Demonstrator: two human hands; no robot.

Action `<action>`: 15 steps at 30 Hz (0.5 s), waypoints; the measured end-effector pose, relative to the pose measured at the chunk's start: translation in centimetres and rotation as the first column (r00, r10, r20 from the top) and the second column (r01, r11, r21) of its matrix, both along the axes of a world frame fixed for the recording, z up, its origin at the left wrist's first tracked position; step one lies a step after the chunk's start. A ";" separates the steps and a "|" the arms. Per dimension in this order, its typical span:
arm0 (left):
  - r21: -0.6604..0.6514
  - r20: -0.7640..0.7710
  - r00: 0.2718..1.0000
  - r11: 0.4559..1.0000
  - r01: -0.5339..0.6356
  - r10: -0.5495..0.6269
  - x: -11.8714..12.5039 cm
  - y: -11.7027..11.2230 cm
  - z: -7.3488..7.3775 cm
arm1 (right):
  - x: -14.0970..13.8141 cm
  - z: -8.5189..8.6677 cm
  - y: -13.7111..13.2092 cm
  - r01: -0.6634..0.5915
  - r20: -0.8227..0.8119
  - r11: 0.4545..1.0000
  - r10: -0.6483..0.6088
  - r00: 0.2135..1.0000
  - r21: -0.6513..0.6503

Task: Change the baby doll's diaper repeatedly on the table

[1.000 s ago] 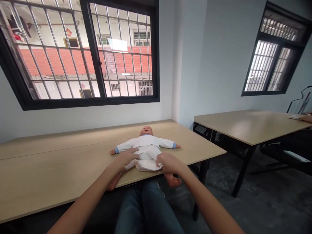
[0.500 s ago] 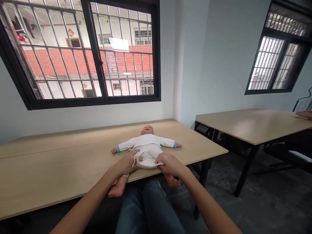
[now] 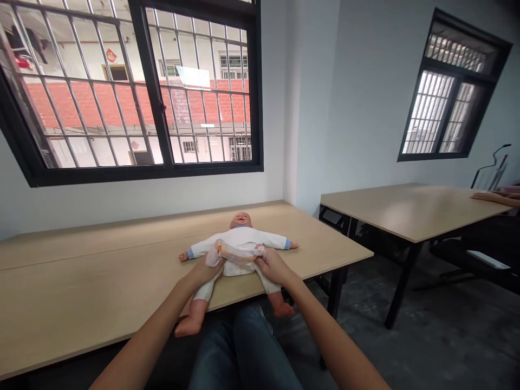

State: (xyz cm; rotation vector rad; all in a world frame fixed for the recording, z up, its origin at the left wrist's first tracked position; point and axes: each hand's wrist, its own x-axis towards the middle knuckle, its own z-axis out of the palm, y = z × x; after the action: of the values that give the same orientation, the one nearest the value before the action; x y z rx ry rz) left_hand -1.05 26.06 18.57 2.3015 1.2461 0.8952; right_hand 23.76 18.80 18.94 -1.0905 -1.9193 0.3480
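Observation:
A baby doll [image 3: 240, 236] in a white garment with blue cuffs lies on its back on the wooden table [image 3: 101, 281], head toward the window, bare legs hanging over the near edge. My left hand [image 3: 208, 266] and my right hand [image 3: 271, 265] grip the lower hem of the white garment [image 3: 239, 253] at the doll's waist, one on each side. The hem is bunched and lifted between them. Both hands are closed on the cloth.
A second wooden table [image 3: 406, 208] stands to the right across a gap of grey floor. Another person's hand [image 3: 493, 197] rests on its far right edge. Barred windows fill the wall behind. My legs in jeans [image 3: 244, 352] are under the near table edge.
The hands have pulled the garment's hem up from the doll's thighs to its waist. The doll's legs now show more and hang lower over the edge.

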 end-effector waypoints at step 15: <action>-0.120 0.050 0.998 0.992 -0.041 0.047 2.0 5.3 -1.6 | -1.9 -1.6 10.1 0.465 0.087 0.875 -0.457 0.885 -0.135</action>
State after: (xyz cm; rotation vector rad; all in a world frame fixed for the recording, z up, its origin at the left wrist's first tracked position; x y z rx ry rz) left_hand 0.92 31.34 16.92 2.1521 1.2965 0.8661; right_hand 21.88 28.89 17.36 -1.6300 -1.6250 0.1981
